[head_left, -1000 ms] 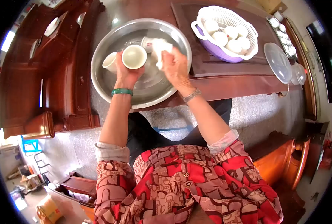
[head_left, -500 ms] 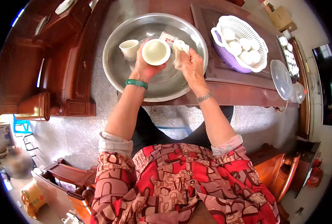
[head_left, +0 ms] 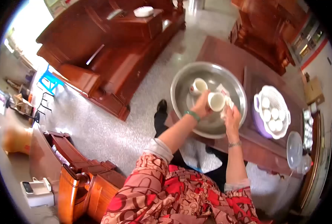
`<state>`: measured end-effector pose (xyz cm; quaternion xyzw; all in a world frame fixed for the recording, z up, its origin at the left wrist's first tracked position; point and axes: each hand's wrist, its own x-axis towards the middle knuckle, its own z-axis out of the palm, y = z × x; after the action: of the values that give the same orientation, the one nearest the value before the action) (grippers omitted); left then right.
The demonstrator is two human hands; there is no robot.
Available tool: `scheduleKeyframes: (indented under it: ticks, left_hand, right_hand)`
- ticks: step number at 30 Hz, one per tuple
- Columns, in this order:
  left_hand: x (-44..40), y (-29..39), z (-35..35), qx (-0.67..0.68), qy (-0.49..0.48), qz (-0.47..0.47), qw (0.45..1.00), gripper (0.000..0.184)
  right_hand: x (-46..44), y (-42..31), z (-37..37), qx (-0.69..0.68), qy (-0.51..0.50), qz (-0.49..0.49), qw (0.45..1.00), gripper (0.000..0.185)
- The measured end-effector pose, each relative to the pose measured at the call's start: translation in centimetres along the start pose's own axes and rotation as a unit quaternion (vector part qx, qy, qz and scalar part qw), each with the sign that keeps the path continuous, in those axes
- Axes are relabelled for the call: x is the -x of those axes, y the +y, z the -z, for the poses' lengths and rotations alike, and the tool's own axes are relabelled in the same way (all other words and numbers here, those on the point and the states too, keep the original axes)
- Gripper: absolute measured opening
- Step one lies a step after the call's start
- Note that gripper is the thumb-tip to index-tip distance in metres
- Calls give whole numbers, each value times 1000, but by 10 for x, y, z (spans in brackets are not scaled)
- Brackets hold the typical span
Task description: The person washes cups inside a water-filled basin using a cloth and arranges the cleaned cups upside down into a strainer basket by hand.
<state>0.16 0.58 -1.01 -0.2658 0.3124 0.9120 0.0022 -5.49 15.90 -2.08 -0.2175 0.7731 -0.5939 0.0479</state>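
Over a wide metal basin (head_left: pixel 176 102), my left hand (head_left: pixel 202 106) grips a white cup (head_left: pixel 216 102), its mouth turned up towards me. My right hand (head_left: pixel 232 117) is closed on a whitish cloth (head_left: pixel 227 106) right beside that cup; whether the cloth touches it I cannot tell. A second white cup (head_left: pixel 199 86) lies tilted in the basin, left of my hands. Behind the cloth, part of another white cup with red marks (head_left: pixel 222 89) shows in the basin.
To the right on the wooden table (head_left: pixel 229 56) stands a white colander (head_left: pixel 283 100) in a purple basin (head_left: pixel 261 125), holding several white cups (head_left: pixel 274 113). A clear plastic lid (head_left: pixel 295 149) is near the table's right end. A wooden bench (head_left: pixel 117 48) stands at the left.
The view has swung to the left, so the basin and colander appear further right and the bench and floor show more. Both hands keep hold of the cup and the cloth.
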Motion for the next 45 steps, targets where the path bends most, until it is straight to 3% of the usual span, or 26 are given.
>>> scheduleKeyframes:
  ticks: [2, 4, 6, 9, 11, 13, 15, 16, 17, 19, 21, 24, 28, 30, 33, 34, 37, 41, 44, 45]
  left_hand:
    - [-8, 0, -1, 29, 47, 23, 998, 34]
    - [-24, -11, 12, 35, 11, -12, 999, 35]
    - [-22, -9, 5, 18, 80, -14, 997, 39]
    - [-32, -18, 12, -6, 65, -46, 997, 42]
    - [-35, -20, 17, -21, 6, -25, 999, 43]
    - [-33, -21, 9, 64, 9, -1, 998, 44]
    - [-53, -28, 27, -27, -17, -2, 999, 42]
    - [-54, -29, 21, -2, 20, -29, 999, 43]
    - [-53, -29, 23, -29, 34, -20, 999, 44]
    - [-31, -21, 15, -31, 44, -23, 998, 46]
    - [-12, -15, 3, -92, 84, -60, 990, 51]
    - [-28, -24, 6, -119, 85, -68, 987, 51]
    - [-20, -19, 7, -101, 82, -74, 989, 46]
    - [-11, -13, 6, -114, 61, -55, 990, 43]
    - [-11, -18, 1, -123, 75, -70, 987, 46]
    - [-21, -23, 5, -131, 58, -93, 985, 48]
    - [-10, -21, -1, -142, 83, -102, 981, 54]
    - [-4, -16, -3, -188, 89, -98, 973, 54]
    - [2, -12, -5, -175, 108, -82, 975, 52]
    - [0, -11, -8, -154, 118, -65, 979, 51]
  right_hand:
    - [5, -8, 6, -46, -24, -40, 998, 22]
    - [9, -24, 9, -122, -13, -65, 990, 17]
    - [11, -32, 7, -173, 4, -83, 981, 16]
    - [15, -60, 4, -218, -31, -79, 972, 16]
    - [15, -61, 0, -238, -64, -65, 967, 17]
    - [8, -48, -5, -158, -112, -51, 980, 21]
    - [7, -47, -8, -76, -115, -12, 990, 20]
    - [6, -46, -8, 30, -115, 82, 990, 20]
    - [5, -45, -9, 133, -112, 175, 969, 21]
    - [2, -57, -8, 225, -143, 171, 949, 20]
    - [-3, -62, -4, 376, -191, 195, 885, 21]
    - [-8, -62, -5, 435, -235, 187, 849, 21]
    - [-15, -62, -9, 386, -250, 143, 877, 22]
    - [-16, -69, -2, 305, -324, 122, 887, 24]
    - [-12, -74, 9, 338, -336, 108, 872, 27]
    - [-12, -72, 13, 369, -326, 209, 845, 27]
    - [-6, -80, 14, 432, -327, 206, 815, 25]
    - [-4, -68, 3, 449, -288, 206, 820, 22]
    - [-13, -31, -8, 336, -245, 159, 896, 23]
    - [-14, -38, -11, 278, -246, 61, 926, 22]
